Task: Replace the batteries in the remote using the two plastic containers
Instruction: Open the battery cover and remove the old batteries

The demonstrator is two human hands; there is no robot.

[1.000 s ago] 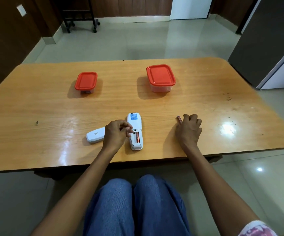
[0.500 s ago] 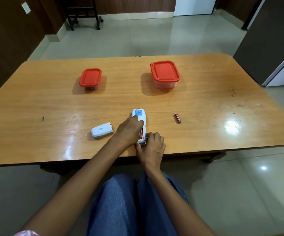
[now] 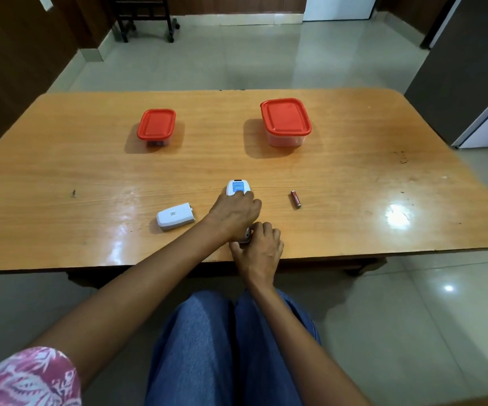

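A white remote (image 3: 238,188) lies face down near the table's front edge, only its far end with a blue label showing. My left hand (image 3: 234,213) covers its middle and holds it down. My right hand (image 3: 260,247) has curled fingers at the remote's near end; the battery bay is hidden under both hands. The white battery cover (image 3: 175,215) lies to the left. A red battery (image 3: 295,198) lies loose to the right. Two clear containers with red lids stand farther back, a small one (image 3: 156,127) on the left and a larger one (image 3: 285,121) on the right.
The wooden table (image 3: 61,183) is glossy, with a bright glare patch at the right. A dark cabinet stands beyond the table's right end and a wheeled black stand on the tiled floor at the back. My knees sit just below the front edge.
My right hand left the loose battery on the table and came to the remote's near end. My left hand slid over the remote's middle.
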